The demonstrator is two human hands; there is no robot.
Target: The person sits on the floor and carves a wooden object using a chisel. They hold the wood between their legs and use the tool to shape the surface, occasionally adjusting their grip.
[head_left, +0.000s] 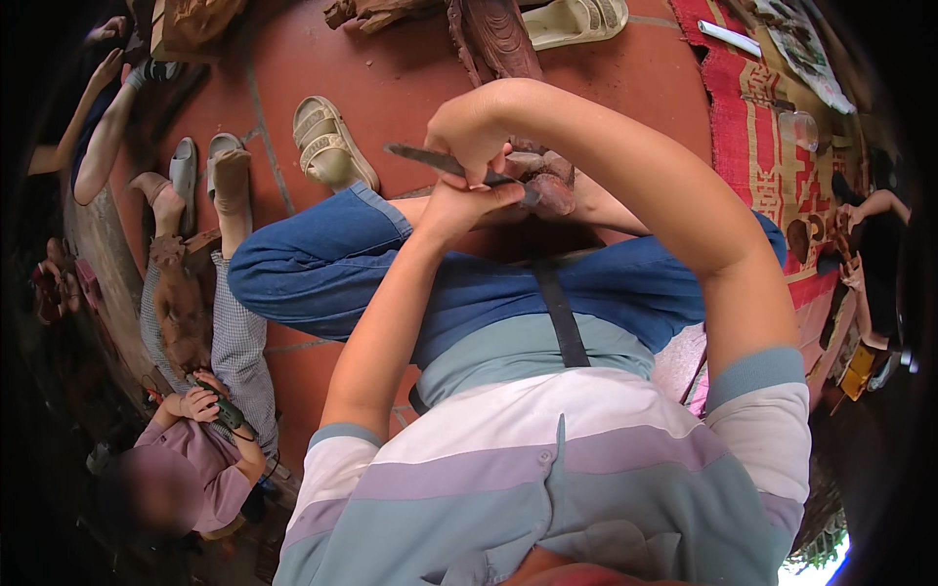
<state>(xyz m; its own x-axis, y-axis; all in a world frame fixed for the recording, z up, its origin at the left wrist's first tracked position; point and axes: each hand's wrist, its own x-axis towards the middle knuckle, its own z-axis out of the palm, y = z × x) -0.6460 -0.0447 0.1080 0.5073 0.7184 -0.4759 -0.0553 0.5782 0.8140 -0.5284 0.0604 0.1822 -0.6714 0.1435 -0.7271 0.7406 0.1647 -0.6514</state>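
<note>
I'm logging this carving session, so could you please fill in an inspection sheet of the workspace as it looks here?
Surface: red tiled floor; the person sits on it, knees raised in blue jeans.
Job's things: small brown wooden piece and a thin metal carving tool.
Clutter: beige sandals, more carved wood, red patterned mat with small items.
Hands: left hand steadies the piece and tool; right hand grips the tool.
Cables: nothing seen; a dark strap crosses the shirt.
Surroundings: a seated co-worker works on a wooden carving.
</note>
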